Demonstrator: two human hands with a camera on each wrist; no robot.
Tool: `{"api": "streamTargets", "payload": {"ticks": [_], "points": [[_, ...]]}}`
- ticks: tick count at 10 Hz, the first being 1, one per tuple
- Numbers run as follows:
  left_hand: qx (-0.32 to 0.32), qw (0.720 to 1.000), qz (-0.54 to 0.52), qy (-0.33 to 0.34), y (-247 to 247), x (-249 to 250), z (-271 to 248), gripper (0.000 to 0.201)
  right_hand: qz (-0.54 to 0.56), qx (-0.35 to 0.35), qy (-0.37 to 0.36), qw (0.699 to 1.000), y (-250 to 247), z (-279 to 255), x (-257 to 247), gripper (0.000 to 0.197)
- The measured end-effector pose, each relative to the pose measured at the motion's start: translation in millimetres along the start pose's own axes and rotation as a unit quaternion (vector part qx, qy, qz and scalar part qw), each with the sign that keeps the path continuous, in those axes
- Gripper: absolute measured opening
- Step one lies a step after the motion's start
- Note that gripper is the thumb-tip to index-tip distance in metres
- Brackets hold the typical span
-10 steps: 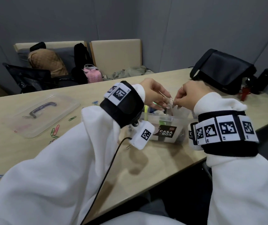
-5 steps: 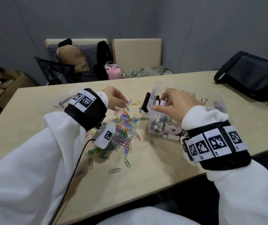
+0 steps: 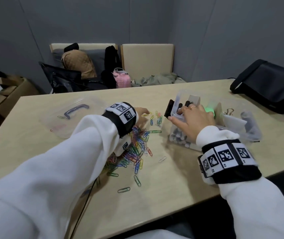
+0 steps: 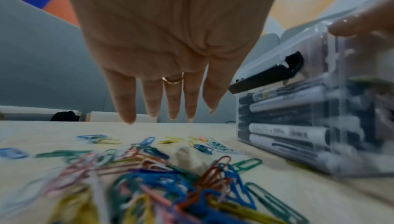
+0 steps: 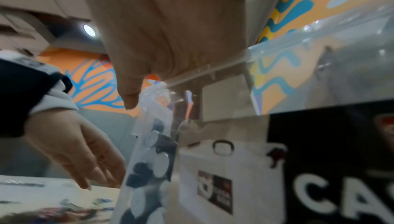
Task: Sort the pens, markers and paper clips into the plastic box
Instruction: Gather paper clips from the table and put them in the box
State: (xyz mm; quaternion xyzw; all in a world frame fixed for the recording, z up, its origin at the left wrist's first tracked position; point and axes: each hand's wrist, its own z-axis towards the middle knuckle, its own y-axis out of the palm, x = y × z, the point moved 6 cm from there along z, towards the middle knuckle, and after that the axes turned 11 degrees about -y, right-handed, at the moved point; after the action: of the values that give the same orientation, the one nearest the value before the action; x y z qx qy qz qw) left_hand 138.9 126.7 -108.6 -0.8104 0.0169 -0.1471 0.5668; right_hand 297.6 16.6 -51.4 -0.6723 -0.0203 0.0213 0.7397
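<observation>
A heap of coloured paper clips lies on the table left of the clear plastic box. My left hand hovers low over the far side of the heap, fingers straight and holding nothing; in the left wrist view the hand hangs above the clips. My right hand grips the box's near-left corner, fingers over the rim, thumb outside the wall. Black and white markers lie stacked in that compartment. The right fingertips are hidden inside the box.
The box's clear lid with a purple handle lies at the far left. A black latch sticks out from the box's left side. A black bag sits at the far right. Loose clips lie toward the near table edge.
A second ago both hands met above the box. My left hand has since swung left to the clip heap and stretched flat over it; my right hand has settled on the box's corner.
</observation>
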Motion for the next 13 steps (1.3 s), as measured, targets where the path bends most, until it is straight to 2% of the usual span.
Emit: {"api": "streamTargets", "payload": {"ticks": [2,4,5,6,7,8,9,10,11,12,13], "points": [[-0.005,0.999,0.034,0.002,8,36,16,0.053,-0.024,-0.006,0.006,1.000,0,2,22,0.061],[-0.069,0.995,0.074,-0.004,27,55,19,0.056,-0.034,-0.007,-0.009,0.999,1,3,20,0.059],[-0.061,0.994,0.093,-0.015,30,55,18,0.057,-0.043,-0.008,-0.019,0.999,-1,1,17,0.056],[-0.084,0.988,0.130,-0.027,36,45,13,0.041,-0.037,-0.016,-0.026,0.999,-1,-1,15,0.056],[-0.113,0.981,0.157,-0.005,41,38,0,0.042,-0.017,-0.024,-0.034,0.999,-1,-1,11,0.053],[-0.123,0.984,0.132,0.004,30,22,-21,0.049,0.000,-0.028,-0.049,0.998,-1,-4,1,0.053],[-0.100,0.994,0.035,0.022,5,-2,-43,0.049,0.020,-0.042,-0.054,0.997,-1,-5,-11,0.054],[-0.065,0.997,-0.047,0.018,-15,-30,-64,0.043,-0.014,-0.010,-0.013,1.000,-5,-6,-25,0.053],[-0.047,0.994,-0.096,-0.005,-28,-64,-84,0.041,-0.022,0.126,0.020,0.992,-29,-12,-50,0.053],[-0.037,0.991,-0.128,-0.027,-35,-100,-103,0.038,0.017,0.216,-0.041,0.975,-49,-23,-86,0.046],[-0.028,0.988,-0.135,-0.066,-38,-142,-119,0.037,0.035,0.152,-0.156,0.975,-38,-30,-133,0.049]]}}
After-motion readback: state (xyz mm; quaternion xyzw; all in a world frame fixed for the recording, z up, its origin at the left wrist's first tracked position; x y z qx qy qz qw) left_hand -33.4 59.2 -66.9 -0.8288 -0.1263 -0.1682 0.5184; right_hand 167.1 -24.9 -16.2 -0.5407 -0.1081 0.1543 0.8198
